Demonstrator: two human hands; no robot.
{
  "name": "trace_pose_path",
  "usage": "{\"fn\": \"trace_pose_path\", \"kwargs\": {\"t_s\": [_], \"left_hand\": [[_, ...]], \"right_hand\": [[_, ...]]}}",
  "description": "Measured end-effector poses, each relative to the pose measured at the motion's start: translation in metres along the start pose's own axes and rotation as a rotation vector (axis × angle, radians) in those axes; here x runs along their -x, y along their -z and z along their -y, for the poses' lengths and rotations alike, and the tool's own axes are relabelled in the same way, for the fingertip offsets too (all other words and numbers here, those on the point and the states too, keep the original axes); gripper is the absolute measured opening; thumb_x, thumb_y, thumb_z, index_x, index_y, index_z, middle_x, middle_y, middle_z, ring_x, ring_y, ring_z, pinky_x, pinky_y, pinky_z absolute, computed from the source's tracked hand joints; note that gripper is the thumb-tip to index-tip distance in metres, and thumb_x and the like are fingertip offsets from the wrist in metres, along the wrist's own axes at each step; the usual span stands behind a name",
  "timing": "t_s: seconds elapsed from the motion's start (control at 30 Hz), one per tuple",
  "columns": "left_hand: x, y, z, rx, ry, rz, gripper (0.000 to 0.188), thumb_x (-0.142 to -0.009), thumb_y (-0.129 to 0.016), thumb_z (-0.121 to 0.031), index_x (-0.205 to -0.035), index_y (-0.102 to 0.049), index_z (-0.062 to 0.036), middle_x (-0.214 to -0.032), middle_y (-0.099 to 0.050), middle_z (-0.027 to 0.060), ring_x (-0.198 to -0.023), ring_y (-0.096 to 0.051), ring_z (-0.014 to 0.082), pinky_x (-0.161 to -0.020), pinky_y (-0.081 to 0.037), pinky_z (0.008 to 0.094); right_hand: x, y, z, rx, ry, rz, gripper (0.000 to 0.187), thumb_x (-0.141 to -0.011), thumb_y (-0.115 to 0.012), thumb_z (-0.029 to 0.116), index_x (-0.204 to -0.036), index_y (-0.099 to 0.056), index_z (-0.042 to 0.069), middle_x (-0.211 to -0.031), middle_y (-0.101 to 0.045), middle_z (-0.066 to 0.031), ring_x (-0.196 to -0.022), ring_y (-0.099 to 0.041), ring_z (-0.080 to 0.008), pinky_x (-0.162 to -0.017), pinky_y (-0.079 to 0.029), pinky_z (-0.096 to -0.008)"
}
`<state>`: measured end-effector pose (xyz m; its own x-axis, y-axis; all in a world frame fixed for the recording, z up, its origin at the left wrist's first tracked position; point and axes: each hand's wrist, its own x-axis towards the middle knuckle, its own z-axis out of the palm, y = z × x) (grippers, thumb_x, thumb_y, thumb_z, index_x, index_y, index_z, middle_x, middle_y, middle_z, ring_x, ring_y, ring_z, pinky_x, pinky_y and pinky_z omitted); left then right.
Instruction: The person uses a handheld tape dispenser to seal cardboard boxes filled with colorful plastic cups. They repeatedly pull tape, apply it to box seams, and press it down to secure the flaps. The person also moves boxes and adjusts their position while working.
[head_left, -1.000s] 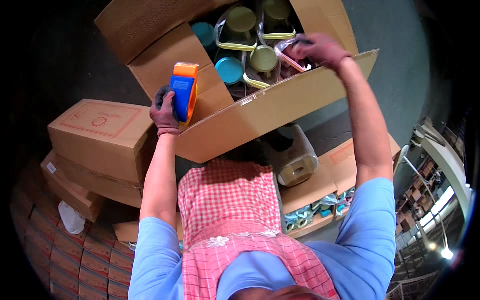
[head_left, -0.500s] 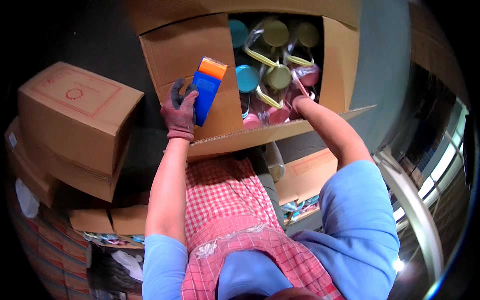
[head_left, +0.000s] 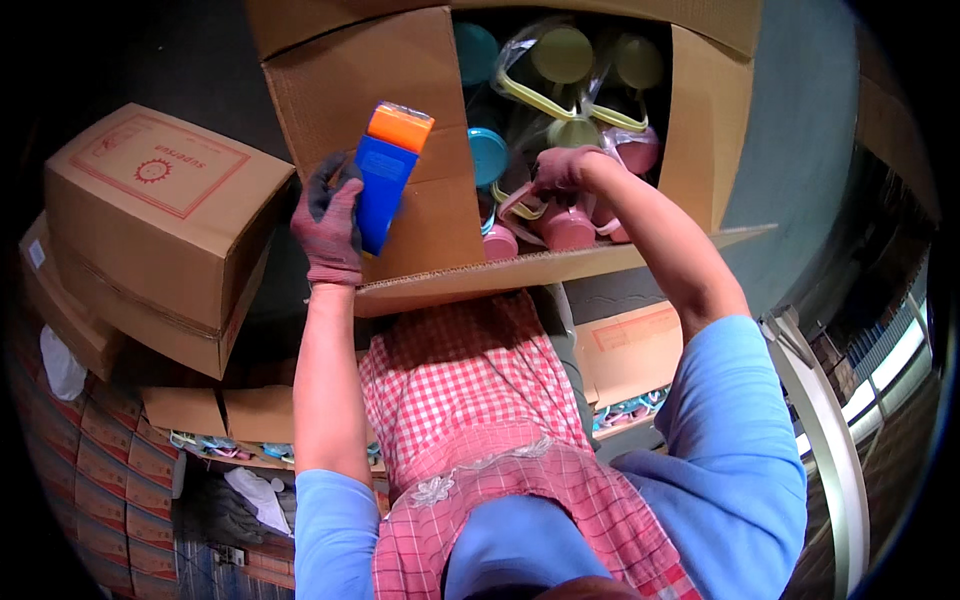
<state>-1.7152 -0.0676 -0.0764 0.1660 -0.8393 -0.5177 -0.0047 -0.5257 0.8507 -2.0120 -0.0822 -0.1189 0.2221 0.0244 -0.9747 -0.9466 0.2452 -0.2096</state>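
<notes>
My left hand (head_left: 328, 222), in a red and dark grey glove, is closed round a slim blue box (head_left: 384, 190) with an orange end. It holds the box upright over the left flap of a large open carton (head_left: 380, 140). Inside the carton stand several lidded bottles with loop handles, some in clear plastic wrap: a blue bottle (head_left: 488, 156), a yellow-green bottle (head_left: 562, 54) and a pink bottle (head_left: 568, 230). My right hand (head_left: 565, 168), also gloved, reaches in among them. Its fingers are closed at a pink loop handle (head_left: 518, 206); the fingertips are partly hidden.
Closed cartons (head_left: 160, 200) are stacked at the left. Below the large carton, more open boxes (head_left: 630, 350) hold colourful items. A white cloth (head_left: 258, 500) lies on dark material at lower left. A pale curved metal frame (head_left: 825, 440) stands at the right.
My right hand has moved left inside the carton, from the right-hand pink bottles to the pink loop handle. My left hand still holds the blue box, slightly further left in view.
</notes>
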Motion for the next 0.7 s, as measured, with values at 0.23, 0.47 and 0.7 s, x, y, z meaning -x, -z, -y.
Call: {"fn": "trace_pose_path", "kwargs": {"t_s": [0.23,0.47,0.7], "left_hand": [[-0.002,0.006,0.000,0.139,0.007,-0.022,0.036,-0.073,-0.062,-0.006,-0.108,-0.056,0.0030,-0.102,-0.058,0.0078,-0.092,-0.054,0.0143,-0.085,-0.041,0.0260],[-0.007,0.024,-0.030,-0.018,-0.199,0.013,0.040,-0.080,-0.053,-0.028,-0.111,-0.054,-0.0037,-0.106,-0.056,0.0075,-0.100,-0.051,0.0210,-0.088,-0.040,0.0359],[0.069,-0.012,-0.114,0.041,-0.056,0.221,0.065,-0.069,-0.062,-0.045,-0.119,-0.048,-0.0058,-0.114,-0.053,0.0112,-0.103,-0.052,0.0255,-0.090,-0.041,0.0400]], "right_hand": [[0.188,-0.112,-0.092,-1.676,0.934,-0.259,0.016,-0.068,-0.058,0.014,-0.058,-0.054,0.002,-0.049,-0.052,-0.0115,-0.042,-0.050,-0.0206,-0.040,-0.040,-0.0330],[0.063,-0.138,-0.099,-1.892,0.454,-0.460,0.022,-0.081,-0.054,0.027,-0.087,-0.051,0.006,-0.077,-0.054,-0.0062,-0.070,-0.054,-0.0194,-0.058,-0.043,-0.0310],[-0.015,-0.098,-0.111,-1.914,0.399,-0.141,0.022,-0.083,-0.052,0.029,-0.085,-0.052,0.007,-0.074,-0.056,-0.0093,-0.062,-0.060,-0.0228,-0.041,-0.036,-0.0225]]}}
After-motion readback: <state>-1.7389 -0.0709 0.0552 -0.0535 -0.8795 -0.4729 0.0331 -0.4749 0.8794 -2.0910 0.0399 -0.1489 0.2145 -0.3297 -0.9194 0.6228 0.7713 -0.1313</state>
